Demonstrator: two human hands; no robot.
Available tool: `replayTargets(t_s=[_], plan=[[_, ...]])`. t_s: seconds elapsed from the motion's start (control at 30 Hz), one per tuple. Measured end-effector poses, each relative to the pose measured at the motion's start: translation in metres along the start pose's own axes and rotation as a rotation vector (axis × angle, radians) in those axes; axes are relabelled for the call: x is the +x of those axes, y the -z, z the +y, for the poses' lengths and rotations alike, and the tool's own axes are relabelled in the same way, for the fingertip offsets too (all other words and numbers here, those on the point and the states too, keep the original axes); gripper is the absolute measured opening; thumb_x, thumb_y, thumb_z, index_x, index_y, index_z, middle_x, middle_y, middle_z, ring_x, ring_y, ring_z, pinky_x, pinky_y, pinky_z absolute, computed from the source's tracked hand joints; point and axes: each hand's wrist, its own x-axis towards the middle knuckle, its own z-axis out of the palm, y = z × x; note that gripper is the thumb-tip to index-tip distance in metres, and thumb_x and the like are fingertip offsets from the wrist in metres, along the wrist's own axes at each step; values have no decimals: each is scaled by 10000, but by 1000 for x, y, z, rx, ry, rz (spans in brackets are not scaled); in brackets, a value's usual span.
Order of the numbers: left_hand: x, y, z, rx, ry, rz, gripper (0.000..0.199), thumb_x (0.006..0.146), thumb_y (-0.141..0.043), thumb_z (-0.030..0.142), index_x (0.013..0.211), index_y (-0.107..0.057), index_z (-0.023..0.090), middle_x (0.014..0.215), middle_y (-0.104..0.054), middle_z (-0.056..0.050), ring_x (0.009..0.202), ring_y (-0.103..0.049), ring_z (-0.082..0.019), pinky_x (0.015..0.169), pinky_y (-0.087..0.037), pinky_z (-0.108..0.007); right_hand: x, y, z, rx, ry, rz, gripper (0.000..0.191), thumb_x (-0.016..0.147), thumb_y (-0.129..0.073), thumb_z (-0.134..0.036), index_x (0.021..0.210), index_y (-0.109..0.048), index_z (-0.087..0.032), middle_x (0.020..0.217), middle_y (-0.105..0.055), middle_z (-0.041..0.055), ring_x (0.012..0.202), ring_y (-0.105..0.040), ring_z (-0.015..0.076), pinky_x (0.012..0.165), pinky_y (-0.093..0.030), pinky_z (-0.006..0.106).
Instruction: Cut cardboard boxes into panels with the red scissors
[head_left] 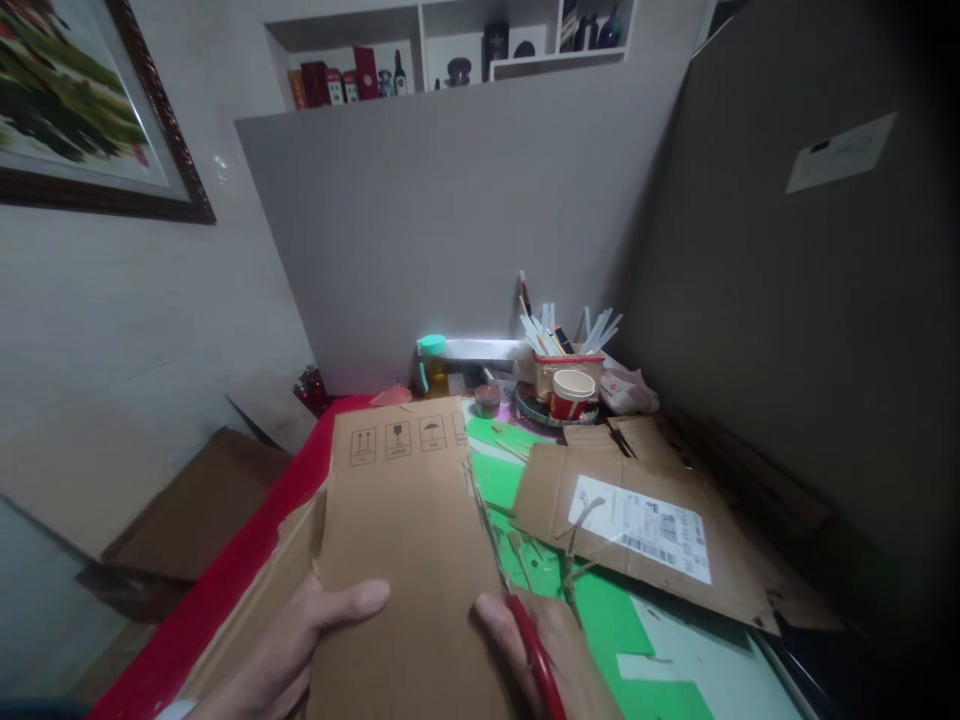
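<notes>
A tall piece of brown cardboard [409, 530] with printed handling symbols near its top stands in front of me. My left hand [300, 630] grips its left side, thumb laid across the front face and the other fingers hidden behind. At the right edge, my right hand [544, 640] is closed round red-handled scissors [534, 645]. Their grey blades run up along the cardboard's right edge, and the lower handle goes out of view. Behind the held piece on the left, another strip of cardboard [259, 600] shows.
A cardboard piece with a white label [637, 525] lies on the green and white surface [637, 690], among thin scraps. Farther back stand a paper cup [572, 393], a basket of sticks [570, 370] and a bottle with a turquoise lid [433, 360]. Grey panels rise behind and right.
</notes>
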Motion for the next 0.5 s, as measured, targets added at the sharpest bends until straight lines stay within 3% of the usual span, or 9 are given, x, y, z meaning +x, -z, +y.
replayTargets(t_s=[0.1, 0.17, 0.27, 0.5], plan=[[-2, 1, -1, 21, 4, 6, 841, 735, -803, 233, 1483, -430, 134, 1311, -663, -192, 1199, -622, -420, 1012, -511, -551, 7, 4, -7, 154, -171, -145, 554, 969, -421, -630, 961, -738, -176, 693, -695, 49, 686, -677, 222, 643, -528, 274], [-4, 0, -2, 14, 14, 10, 865, 726, -810, 231, 1492, -416, 147, 1322, -656, -192, 1160, -644, -429, 1008, -510, -563, 10, 7, -10, 219, -212, -164, 589, 947, -423, -672, 996, -722, -167, 803, -729, 74, 776, -688, 243, 725, -535, 303], [-7, -4, -3, -8, -9, 0, 902, 703, -817, 207, 1504, -402, 181, 1333, -655, -172, 1189, -627, -423, 1032, -493, -554, 9, 9, -8, 214, -240, -116, 553, 920, -474, -680, 993, -722, -191, 872, -738, 97, 872, -681, 273, 790, -533, 335], [-5, -8, -6, 35, -58, 21, 940, 686, -822, 186, 1517, -386, 238, 1266, -708, -120, 1233, -604, -387, 1078, -465, -492, -1, 4, -4, 182, -210, -6, 535, 940, -446, -670, 929, -752, -231, 812, -711, 82, 857, -675, 270, 817, -525, 329]])
